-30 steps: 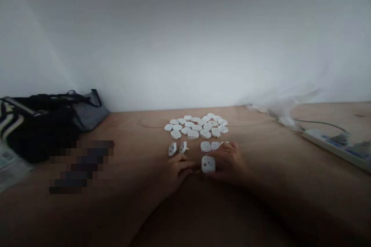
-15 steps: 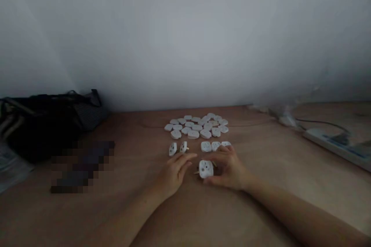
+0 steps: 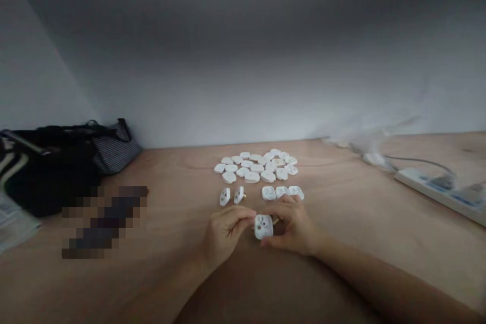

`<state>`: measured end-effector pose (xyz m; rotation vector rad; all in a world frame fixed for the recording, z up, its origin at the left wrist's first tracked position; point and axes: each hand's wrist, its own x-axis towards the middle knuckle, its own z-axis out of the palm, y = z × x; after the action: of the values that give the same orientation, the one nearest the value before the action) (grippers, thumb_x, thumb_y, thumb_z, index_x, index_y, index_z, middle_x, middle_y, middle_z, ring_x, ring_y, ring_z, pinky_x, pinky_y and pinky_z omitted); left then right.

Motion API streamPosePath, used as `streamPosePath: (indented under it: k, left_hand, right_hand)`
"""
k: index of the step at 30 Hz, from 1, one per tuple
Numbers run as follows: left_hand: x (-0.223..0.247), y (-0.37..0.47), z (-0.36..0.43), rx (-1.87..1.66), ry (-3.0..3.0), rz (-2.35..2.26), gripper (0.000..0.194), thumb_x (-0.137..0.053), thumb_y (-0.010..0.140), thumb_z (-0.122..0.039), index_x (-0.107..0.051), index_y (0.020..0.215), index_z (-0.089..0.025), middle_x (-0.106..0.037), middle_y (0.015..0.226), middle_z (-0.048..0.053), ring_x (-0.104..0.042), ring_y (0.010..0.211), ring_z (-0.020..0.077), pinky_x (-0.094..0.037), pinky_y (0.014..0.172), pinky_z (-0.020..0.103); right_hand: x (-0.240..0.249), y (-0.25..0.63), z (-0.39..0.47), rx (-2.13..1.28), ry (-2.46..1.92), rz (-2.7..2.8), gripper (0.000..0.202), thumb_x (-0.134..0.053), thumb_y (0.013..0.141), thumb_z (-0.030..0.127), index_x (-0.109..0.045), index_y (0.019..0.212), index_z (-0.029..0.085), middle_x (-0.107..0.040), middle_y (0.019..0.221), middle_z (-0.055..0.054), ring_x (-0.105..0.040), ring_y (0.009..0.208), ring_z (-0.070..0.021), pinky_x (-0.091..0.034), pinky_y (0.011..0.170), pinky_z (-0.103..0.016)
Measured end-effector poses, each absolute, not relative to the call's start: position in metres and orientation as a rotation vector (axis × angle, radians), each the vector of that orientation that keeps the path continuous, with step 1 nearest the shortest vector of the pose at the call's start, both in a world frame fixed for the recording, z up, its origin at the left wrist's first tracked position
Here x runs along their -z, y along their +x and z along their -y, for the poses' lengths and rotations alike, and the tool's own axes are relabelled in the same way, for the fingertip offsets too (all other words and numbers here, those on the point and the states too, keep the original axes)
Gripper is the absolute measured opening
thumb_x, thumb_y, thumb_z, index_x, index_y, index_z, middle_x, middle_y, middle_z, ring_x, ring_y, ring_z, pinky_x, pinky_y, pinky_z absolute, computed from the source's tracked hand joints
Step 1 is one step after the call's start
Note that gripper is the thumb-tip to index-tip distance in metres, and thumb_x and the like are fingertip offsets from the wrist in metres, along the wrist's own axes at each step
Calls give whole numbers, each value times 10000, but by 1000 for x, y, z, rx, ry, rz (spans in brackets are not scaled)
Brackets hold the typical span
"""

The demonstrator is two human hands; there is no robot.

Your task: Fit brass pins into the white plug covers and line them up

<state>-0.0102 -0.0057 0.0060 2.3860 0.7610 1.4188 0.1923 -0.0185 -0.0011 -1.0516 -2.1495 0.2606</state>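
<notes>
1. Plug piece, white with three holes in its face, sits between both hands just above the table; half a second ago it lay a little farther off and the left hand was flat beside it, not on it.
2. Right hand has its fingers clamped on the piece's right side, as it did before, but it has drawn slightly nearer to the person.
3. Left hand has curled in: its fingers, earlier stretched apart, now pinch together at the piece's left edge. Whether something small sits in that pinch I cannot tell.
4. So, as I judge it, the work has gone from one-handed holding to a two-handed fit.
5. Beyond the fingers stand two upright plugs, a row of three flat pieces, and the white heap, all unmoved.
</notes>
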Motion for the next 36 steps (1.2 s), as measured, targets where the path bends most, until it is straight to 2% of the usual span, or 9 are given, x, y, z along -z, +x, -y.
streamPosePath:
  k: [4, 15, 32, 36]
  left_hand:
    - [-5, -6, 12, -1453, 2350, -706, 83, -592, 833, -158, -671, 813, -170, -707, 844, 52, -672, 762, 152, -546, 691, 236]
    - [-3, -1, 9, -1437, 2366, -607, 116, -593, 839, -186, -687, 771, -184, -707, 773, 61, -646, 738, 164, -527, 675, 280]
    - [-2, -2, 7, -1428, 2374, -682, 116, -612, 827, -222, -688, 746, -187, -707, 713, 46, -623, 673, 154, -512, 626, 261]
    - [-2, -1, 7, -1427, 2370, -687, 99, -622, 819, -207, -687, 747, -187, -707, 723, 43, -626, 685, 154, -516, 634, 261]
  right_hand:
    - [3, 191, 19, -249, -1024, 2153, 470, -770, 568, 444, -642, 982, 261, -686, 855, -9, -548, 822, -220, -332, 773, -367]
    - [6, 190, 19, -234, -978, 2133, 481, -774, 544, 485, -650, 948, 255, -686, 831, -9, -552, 802, -215, -324, 760, -363]
    - [6, 190, 19, -210, -980, 2160, 482, -755, 573, 502, -640, 975, 262, -690, 854, -2, -555, 817, -216, -331, 761, -366]
    - [6, 190, 20, -222, -960, 2141, 457, -769, 566, 454, -638, 954, 252, -690, 850, -10, -559, 822, -219, -333, 775, -374]
